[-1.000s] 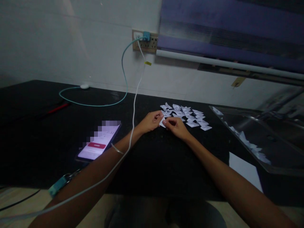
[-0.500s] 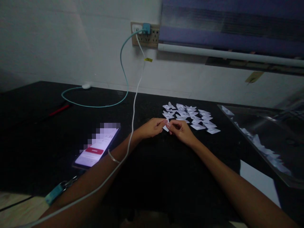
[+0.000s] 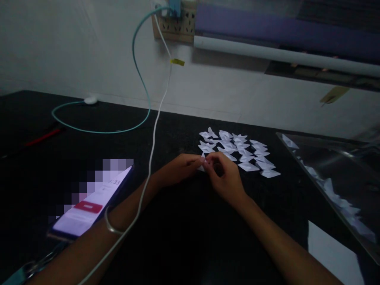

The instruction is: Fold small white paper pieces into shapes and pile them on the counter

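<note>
A small folded white paper boat [image 3: 203, 156] is pinched between my two hands, its pointed tip showing above the fingers. My left hand [image 3: 189, 165] grips it from the left, thumb and fingers closed. From the right, my right hand [image 3: 222, 171] holds it between thumb and fingertips; the hands cover much of the paper. Just behind them, several finished-looking paper boats [image 3: 244, 152] stand in rows on the black tabletop [image 3: 178, 221].
A lit phone [image 3: 89, 206] lies at the left. A white cable [image 3: 154, 134] hangs across my left forearm, and a teal cable [image 3: 101, 132] loops behind. White paper [image 3: 334, 253] lies at right, beside a reflective metal sink-like panel [image 3: 335, 174].
The view has moved closer and tilted down, so the phone and loose paper appear larger and lower. Both hands stay on the same paper boat, with the right fingers slightly shifted.
</note>
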Demonstrator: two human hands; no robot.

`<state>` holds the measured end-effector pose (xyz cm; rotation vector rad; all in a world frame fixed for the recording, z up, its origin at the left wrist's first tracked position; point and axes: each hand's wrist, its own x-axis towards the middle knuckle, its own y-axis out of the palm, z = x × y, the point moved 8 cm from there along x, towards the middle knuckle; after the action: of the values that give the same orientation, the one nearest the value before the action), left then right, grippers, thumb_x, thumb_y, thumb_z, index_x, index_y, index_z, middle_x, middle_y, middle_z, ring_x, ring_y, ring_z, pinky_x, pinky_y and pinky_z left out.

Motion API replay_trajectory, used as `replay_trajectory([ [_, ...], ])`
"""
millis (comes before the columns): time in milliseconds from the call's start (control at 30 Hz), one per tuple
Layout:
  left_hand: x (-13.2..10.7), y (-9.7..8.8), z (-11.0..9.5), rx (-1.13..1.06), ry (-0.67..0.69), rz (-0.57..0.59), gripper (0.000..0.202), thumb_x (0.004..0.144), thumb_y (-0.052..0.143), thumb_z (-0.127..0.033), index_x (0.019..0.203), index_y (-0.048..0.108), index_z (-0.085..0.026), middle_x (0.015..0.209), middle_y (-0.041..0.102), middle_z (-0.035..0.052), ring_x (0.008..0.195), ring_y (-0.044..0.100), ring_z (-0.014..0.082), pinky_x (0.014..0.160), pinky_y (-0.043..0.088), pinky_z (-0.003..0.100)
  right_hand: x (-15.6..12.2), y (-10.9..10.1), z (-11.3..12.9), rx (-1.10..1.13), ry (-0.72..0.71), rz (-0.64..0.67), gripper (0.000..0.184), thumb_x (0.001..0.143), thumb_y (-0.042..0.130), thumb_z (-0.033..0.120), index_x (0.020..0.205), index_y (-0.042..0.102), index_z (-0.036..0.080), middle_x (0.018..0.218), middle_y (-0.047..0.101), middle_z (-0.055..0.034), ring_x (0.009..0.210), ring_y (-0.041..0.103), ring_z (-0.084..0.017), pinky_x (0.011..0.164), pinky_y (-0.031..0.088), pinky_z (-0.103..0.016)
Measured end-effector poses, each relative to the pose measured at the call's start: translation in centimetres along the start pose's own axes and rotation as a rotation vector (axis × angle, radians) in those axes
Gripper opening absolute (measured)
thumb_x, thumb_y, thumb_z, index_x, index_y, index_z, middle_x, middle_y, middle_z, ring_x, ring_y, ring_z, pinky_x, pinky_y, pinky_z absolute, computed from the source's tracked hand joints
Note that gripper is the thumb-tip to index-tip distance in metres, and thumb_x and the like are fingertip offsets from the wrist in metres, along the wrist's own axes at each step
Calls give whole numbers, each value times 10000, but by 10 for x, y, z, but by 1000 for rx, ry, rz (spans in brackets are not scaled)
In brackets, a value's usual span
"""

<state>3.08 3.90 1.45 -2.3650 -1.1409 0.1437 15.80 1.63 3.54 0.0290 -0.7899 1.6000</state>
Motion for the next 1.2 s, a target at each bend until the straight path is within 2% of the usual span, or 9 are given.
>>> replay_trajectory([
  [100, -3, -2, 3, -9, -30, -17, 478, 1052, 304, -478, 758, 542, -187, 713, 577, 7, 658, 525, 128, 648, 431, 247, 0, -2, 4, -27, -18, -11, 33, 941, 640, 287, 927, 629, 260, 870, 647, -48, 776, 628, -208, 682, 522, -363],
  [300, -4, -2, -1, 7, -23, -14, 431, 1022, 395, -494, 806, 591, -176, 743, 606, 2, 669, 535, 124, 620, 419, 231, -1, 7, -11, 252, 112, 45, 85, 876, 720, 294, 940, 682, 254, 934, 702, -45, 821, 700, -200, 716, 594, -353],
  [467, -3, -13, 1, 82, -48, -156, 384, 979, 491, -500, 751, 515, -192, 672, 534, -29, 610, 469, 109, 556, 361, 218, -3, 15, -23, 455, 226, 80, 161, 831, 780, 321, 972, 734, 260, 969, 775, -47, 889, 758, -221, 790, 635, -388],
  [567, -3, -16, 5, 78, -65, -210, 333, 956, 555, -499, 812, 509, -202, 693, 551, -32, 607, 483, 109, 546, 360, 213, -4, 18, -28, 505, 270, 90, 184, 808, 801, 318, 971, 743, 256, 979, 779, -46, 912, 763, -222, 818, 637, -397],
  [733, -3, -10, 10, 30, -90, -144, 307, 993, 512, -501, 938, 562, -202, 771, 614, -9, 664, 549, 126, 584, 405, 220, -4, 20, -32, 506, 299, 110, 206, 778, 820, 341, 898, 693, 233, 909, 745, -33, 880, 734, -203, 786, 613, -362],
  [967, 1, -6, 5, 10, 7, -86, 309, 1008, 488, -472, 1008, 615, -191, 939, 670, 25, 828, 605, 154, 732, 469, 250, 0, 16, -21, 361, 187, 137, 195, 822, 765, 349, 846, 618, 222, 901, 616, -15, 809, 608, -161, 702, 511, -306],
  [1200, 0, -10, -4, -36, 96, -113, 258, 950, 564, -436, 942, 608, -182, 885, 622, 13, 816, 567, 153, 741, 455, 261, 1, 21, -21, 518, 212, 184, 295, 770, 829, 443, 858, 640, 233, 858, 630, 4, 801, 600, -155, 754, 518, -314],
])
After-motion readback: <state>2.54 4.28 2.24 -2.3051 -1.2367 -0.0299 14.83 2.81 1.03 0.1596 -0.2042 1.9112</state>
